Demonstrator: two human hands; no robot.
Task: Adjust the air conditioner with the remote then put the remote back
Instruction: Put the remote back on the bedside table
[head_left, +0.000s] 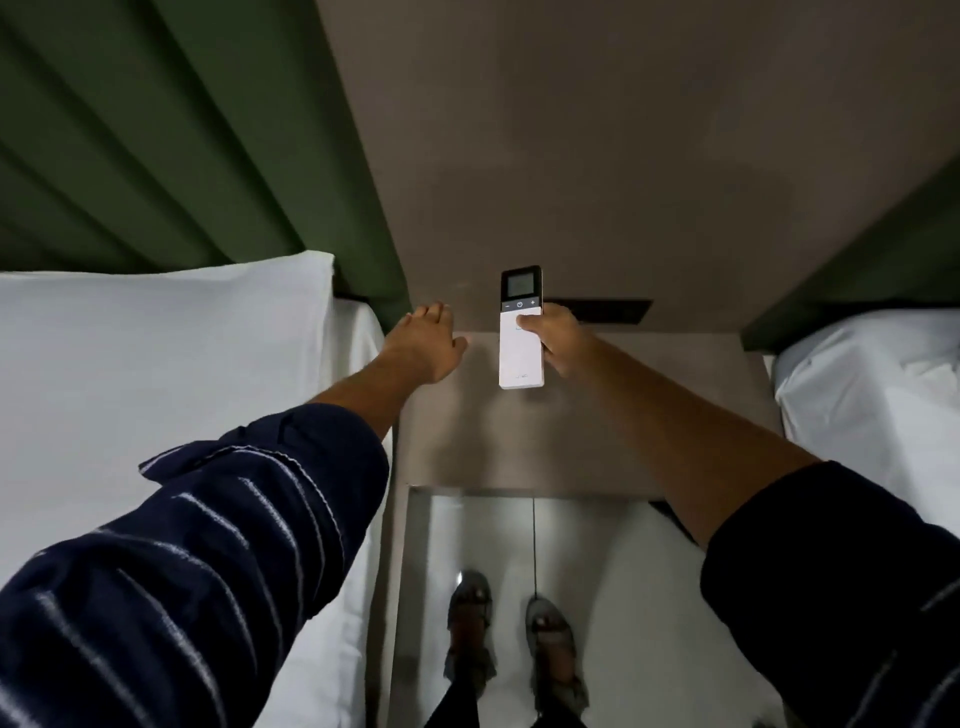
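Note:
A slim white remote (521, 343) with a dark display at its top stands upright above the brown nightstand (571, 441). My right hand (558, 340) grips it from the right side, and the thumb rests on the white face just below the button row. My left hand (426, 343) reaches out to the left of the remote with the palm down and the fingers slightly apart, holding nothing, over the nightstand's left edge. No air conditioner is in view.
A white-sheeted bed (156, 389) lies on the left and another bed (872, 384) on the right, each with a green padded headboard (182, 130). A dark slot (602, 310) sits in the wall panel behind the nightstand. My sandalled feet (511, 639) stand on the pale floor below.

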